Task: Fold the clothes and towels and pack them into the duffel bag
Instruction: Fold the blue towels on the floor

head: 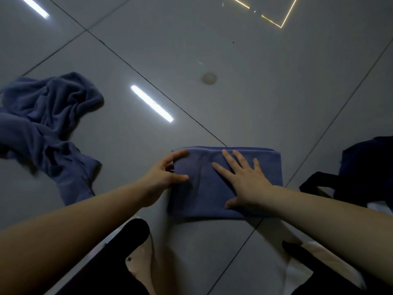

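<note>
1. A folded blue towel [225, 184] lies flat on the grey tiled floor [234, 81], in the near middle of the scene, as a neat rectangle.
2. The right hand [244, 182] rests flat on top of the towel with straight, spread fingers and grips nothing.
3. The left hand [165, 175] is at the left edge of the towel; its thumb lies on the top and a finger reaches to the far left corner. The other fingers are behind the edge, so I cannot tell if they hold the cloth.
4. To the far left, well apart from the towel, a crumpled blue cloth [46, 124] lies unfolded on the floor.
5. At the right edge there is a dark bag [370, 167] with a black strap [314, 182]; it is only partly in view.
6. Light strips are reflected in the shiny tiles.
</note>
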Action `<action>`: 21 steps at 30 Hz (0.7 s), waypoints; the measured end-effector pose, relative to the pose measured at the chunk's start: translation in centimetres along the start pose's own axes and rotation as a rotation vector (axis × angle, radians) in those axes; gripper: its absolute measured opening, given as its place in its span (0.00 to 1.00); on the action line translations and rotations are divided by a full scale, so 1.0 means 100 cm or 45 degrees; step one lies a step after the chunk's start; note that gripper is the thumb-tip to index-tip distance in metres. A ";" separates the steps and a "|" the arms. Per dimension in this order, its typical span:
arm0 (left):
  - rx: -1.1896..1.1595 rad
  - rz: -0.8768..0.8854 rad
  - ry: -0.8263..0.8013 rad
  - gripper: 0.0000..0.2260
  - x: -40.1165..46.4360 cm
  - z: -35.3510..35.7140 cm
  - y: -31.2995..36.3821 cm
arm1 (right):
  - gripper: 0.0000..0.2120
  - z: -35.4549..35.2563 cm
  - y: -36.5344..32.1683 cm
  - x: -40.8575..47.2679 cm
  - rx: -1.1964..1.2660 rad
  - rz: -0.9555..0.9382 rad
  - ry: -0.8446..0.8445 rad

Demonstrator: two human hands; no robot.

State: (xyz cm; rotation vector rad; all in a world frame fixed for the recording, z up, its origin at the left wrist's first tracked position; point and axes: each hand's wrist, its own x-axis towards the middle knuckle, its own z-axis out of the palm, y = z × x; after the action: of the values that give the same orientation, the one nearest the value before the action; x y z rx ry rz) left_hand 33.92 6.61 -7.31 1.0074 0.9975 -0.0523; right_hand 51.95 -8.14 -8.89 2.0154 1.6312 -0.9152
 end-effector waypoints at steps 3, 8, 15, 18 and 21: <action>0.016 0.004 0.052 0.27 0.000 0.003 0.001 | 0.56 0.000 0.000 0.001 0.016 0.005 0.003; 0.006 -0.031 0.106 0.28 -0.002 -0.003 0.001 | 0.56 0.000 0.000 0.000 0.037 0.013 -0.005; 0.092 -0.130 0.060 0.33 -0.007 -0.006 -0.005 | 0.57 -0.001 -0.006 0.004 0.090 0.043 -0.012; 0.134 -0.210 0.006 0.33 -0.008 -0.007 -0.004 | 0.56 -0.001 -0.004 0.004 0.092 0.024 -0.012; 0.117 -0.226 -0.017 0.33 -0.010 -0.010 0.001 | 0.56 -0.002 -0.002 -0.001 0.119 -0.001 0.043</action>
State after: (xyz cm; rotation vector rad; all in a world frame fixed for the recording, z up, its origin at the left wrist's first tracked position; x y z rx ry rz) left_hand 32.67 6.99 -6.68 0.9981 1.0784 -0.2533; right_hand 51.77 -8.03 -8.64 2.1029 1.6353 -0.9805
